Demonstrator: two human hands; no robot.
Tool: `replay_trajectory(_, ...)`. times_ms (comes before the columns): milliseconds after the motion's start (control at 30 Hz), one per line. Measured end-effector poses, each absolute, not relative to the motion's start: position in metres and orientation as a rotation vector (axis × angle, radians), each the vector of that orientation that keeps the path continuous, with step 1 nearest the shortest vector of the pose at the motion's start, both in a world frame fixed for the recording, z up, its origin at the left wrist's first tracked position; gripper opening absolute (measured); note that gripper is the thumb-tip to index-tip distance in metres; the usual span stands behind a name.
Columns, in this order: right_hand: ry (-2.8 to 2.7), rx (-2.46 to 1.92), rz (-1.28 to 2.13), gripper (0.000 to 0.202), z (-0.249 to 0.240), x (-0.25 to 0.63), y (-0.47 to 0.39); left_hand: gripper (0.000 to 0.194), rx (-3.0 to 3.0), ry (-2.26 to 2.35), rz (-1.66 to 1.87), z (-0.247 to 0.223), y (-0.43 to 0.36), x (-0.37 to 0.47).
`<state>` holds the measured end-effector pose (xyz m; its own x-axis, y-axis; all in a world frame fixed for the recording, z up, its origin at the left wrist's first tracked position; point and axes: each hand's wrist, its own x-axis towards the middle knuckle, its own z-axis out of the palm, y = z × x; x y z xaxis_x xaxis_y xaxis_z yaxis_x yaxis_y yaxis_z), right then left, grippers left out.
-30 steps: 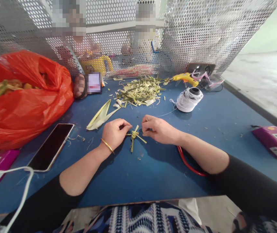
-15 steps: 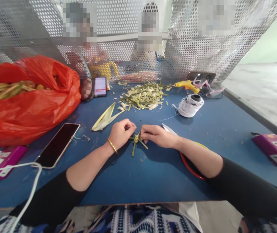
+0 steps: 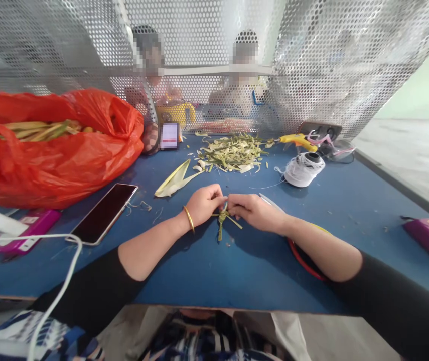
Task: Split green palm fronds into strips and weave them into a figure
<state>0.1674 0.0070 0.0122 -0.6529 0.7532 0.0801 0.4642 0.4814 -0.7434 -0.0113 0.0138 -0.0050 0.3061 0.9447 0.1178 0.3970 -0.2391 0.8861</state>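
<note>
Close together in the middle of the blue table, my two hands are working on a small knotted piece of green plant strips (image 3: 222, 219). My left hand (image 3: 207, 204), with a gold bangle at the wrist, is closed, thumb and index finger pinching at the top of the piece. My right hand (image 3: 256, 212) has its fingers curled and pinched on the piece's upper right side. Short strip ends stick out sideways and downward from the knot. What exactly lies between the fingertips is hidden. Scissors (image 3: 314, 265) with red-and-yellow handles lie partly under my right forearm.
Behind my hands lie a split husk leaf (image 3: 176, 179) and a heap of cut strips (image 3: 233, 151). White thread spool (image 3: 302, 170), yellow glue gun (image 3: 297, 141) and glasses (image 3: 330, 145) sit right. Left are a red bag (image 3: 86, 165), phone (image 3: 105, 213) and power strip (image 3: 43, 225). People sit behind a perforated screen (image 3: 199, 45).
The camera view has shifted, so everything appears further right. My hands have drawn closer, their fingertips now nearly meeting above the knotted piece.
</note>
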Motion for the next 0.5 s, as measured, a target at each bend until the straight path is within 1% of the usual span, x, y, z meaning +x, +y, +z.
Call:
replay_trajectory(100, -2.256, -1.125, 0.991, 0.018, 0.013, 0.163, 0.004, 0.019, 1.892, 1.244, 0.852, -0.004, 0.013, -0.013)
replay_trajectory(200, -1.959, -1.200, 1.192, 0.014, 0.011, 0.159, 0.004, 0.021, 1.740, 1.158, 0.937, -0.003, 0.011, -0.014)
replay_trajectory(300, -1.663, -1.148, 1.378, 0.007, 0.010, 0.153, 0.003, 0.021, 1.656, 1.120, 1.099, -0.002, 0.010, -0.014)
replay_trajectory(400, -1.592, -1.093, 1.529, 0.013, 0.010, 0.147, -0.002, 0.018, 1.709, 1.107, 1.231, -0.001, 0.010, -0.012)
replay_trajectory(500, -1.543, -1.073, 1.624, 0.017, 0.010, 0.145, -0.005, 0.016, 1.753, 1.118, 1.263, -0.002, 0.011, -0.011)
